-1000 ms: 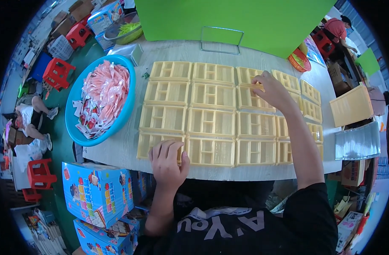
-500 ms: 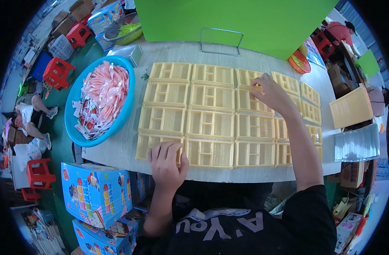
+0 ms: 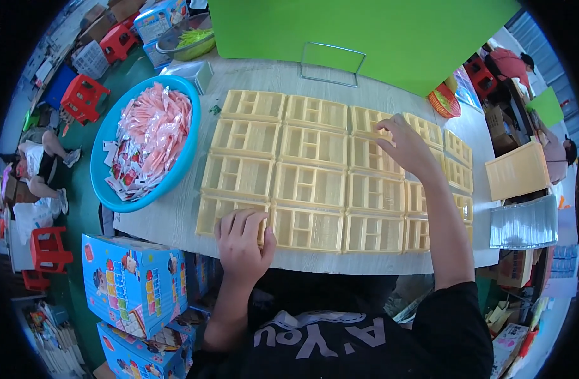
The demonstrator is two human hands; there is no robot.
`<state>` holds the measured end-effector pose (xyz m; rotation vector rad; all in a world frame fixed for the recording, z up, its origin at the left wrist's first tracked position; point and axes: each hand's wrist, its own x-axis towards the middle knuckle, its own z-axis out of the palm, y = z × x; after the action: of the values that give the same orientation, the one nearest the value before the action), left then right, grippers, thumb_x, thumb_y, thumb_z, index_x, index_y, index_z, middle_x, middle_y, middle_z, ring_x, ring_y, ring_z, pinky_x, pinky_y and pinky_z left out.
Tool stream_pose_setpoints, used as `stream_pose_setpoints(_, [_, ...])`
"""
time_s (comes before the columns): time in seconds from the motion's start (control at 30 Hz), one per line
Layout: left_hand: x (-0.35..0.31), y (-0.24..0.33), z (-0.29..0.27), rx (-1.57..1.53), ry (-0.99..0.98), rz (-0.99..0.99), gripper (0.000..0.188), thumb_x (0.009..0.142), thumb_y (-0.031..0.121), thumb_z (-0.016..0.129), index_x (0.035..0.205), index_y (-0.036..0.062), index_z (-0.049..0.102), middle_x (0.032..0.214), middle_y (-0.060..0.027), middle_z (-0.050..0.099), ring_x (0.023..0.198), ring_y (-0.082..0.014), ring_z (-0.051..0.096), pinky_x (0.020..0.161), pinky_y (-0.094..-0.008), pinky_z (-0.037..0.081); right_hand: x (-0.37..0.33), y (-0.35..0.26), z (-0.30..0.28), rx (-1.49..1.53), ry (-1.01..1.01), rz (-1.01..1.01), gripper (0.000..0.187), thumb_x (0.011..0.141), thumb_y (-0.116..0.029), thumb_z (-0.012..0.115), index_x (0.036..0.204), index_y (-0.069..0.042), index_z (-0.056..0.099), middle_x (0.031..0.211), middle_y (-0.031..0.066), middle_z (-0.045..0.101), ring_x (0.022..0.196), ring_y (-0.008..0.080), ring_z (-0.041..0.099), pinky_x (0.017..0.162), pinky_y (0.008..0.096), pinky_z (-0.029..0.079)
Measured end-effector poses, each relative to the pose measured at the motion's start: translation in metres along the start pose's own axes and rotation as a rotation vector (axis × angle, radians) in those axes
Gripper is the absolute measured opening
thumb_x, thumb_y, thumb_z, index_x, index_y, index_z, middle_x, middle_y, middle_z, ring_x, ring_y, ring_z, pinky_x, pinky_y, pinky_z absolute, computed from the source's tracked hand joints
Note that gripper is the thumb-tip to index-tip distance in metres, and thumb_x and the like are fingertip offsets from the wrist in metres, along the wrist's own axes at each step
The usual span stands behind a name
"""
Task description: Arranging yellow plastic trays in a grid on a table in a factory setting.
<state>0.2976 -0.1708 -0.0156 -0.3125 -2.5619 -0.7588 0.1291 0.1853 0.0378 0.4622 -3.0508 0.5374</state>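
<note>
Rows of pale yellow divided trays [image 3: 310,185] lie side by side, their compartments showing no contents. My left hand [image 3: 244,246] rests over the near right part of the front-left tray [image 3: 208,215], fingers bent across it and thumb apart; its fingertips are partly hidden. Further off, my right hand [image 3: 408,148] reaches over the third column. Its thumb and fingers are apart above the tray [image 3: 365,151] second from the back, near the seam with the rear tray [image 3: 360,117]. I see nothing held in it.
Left of the trays stands a blue basin [image 3: 191,142] heaped with pink packets [image 3: 153,117] and small printed sachets. A green panel [image 3: 365,38] with a wire frame [image 3: 332,79] is at the back. Blue printed cartons [image 3: 134,278] are stacked at the lower left; a red basket [image 3: 442,104] sits far right.
The view has shifted slightly. My right thumb and fingers look a little further apart over the same tray. My left hand stays on the front-left tray.
</note>
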Motion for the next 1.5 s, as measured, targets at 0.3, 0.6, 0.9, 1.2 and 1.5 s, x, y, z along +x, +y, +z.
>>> stream_pose_setpoints(0.3, [0.0, 0.021, -0.014, -0.79, 0.127, -0.099, 0.074, 0.095, 0.031, 0.058, 0.16, 0.0067, 0.029, 0.11, -0.0115, 0.06, 0.096, -0.0255, 0.056, 0.089, -0.04, 0.044, -0.08, -0.042, -0.034, 0.149, 0.152, -0.014, 0.023, 0.094, -0.014, 0.065, 0.112, -0.002, 0.061, 0.103, 0.0115, 0.059, 0.087, 0.026, 0.059, 0.083, 0.0357, 0.049])
stream_pose_setpoints(0.6, [0.072, 0.053, 0.001, -2.099, -0.037, -0.296, 0.084, 0.104, 0.057, 0.041, 0.166, 0.0148, 0.003, 0.091, -0.0027, 0.046, 0.079, -0.0161, 0.04, 0.078, -0.032, 0.037, -0.203, -0.041, -0.018, 0.464, 0.365, 0.164, 0.019, 0.091, -0.002, 0.062, 0.11, 0.002, 0.062, 0.098, 0.0088, 0.062, 0.09, 0.0189, 0.058, 0.084, 0.0302, 0.047])
stream_pose_setpoints(0.9, [0.075, 0.037, 0.003, -2.04, -0.02, -0.303, 0.082, 0.103, 0.052, 0.048, 0.166, 0.0158, 0.009, 0.088, -0.0001, 0.044, 0.079, -0.0136, 0.04, 0.078, -0.0311, 0.036, -0.233, -0.032, -0.007, 0.551, 0.404, 0.244, 0.021, 0.09, 0.003, 0.063, 0.111, 0.001, 0.062, 0.096, 0.0074, 0.062, 0.089, 0.018, 0.059, 0.083, 0.0293, 0.048])
stream_pose_setpoints(1.2, [0.064, 0.027, -0.004, -2.211, 0.013, -0.301, 0.082, 0.099, 0.041, 0.054, 0.164, 0.0077, 0.016, 0.091, -0.0002, 0.043, 0.08, -0.0135, 0.043, 0.08, -0.031, 0.041, -0.217, -0.052, -0.005, 0.613, 0.324, 0.105, 0.02, 0.092, -0.003, 0.065, 0.112, 0.0, 0.065, 0.098, 0.0136, 0.064, 0.09, 0.0253, 0.065, 0.08, 0.0343, 0.052])
stream_pose_setpoints(1.5, [0.067, 0.032, 0.0, -2.23, -0.016, -0.3, 0.084, 0.089, 0.026, 0.058, 0.162, 0.0066, 0.022, 0.088, -0.0009, 0.043, 0.079, -0.013, 0.042, 0.078, -0.0285, 0.038, -0.215, -0.062, 0.002, 0.655, 0.241, 0.061, 0.02, 0.094, -0.008, 0.066, 0.113, -0.001, 0.065, 0.096, 0.0131, 0.065, 0.087, 0.0271, 0.067, 0.078, 0.0361, 0.053])
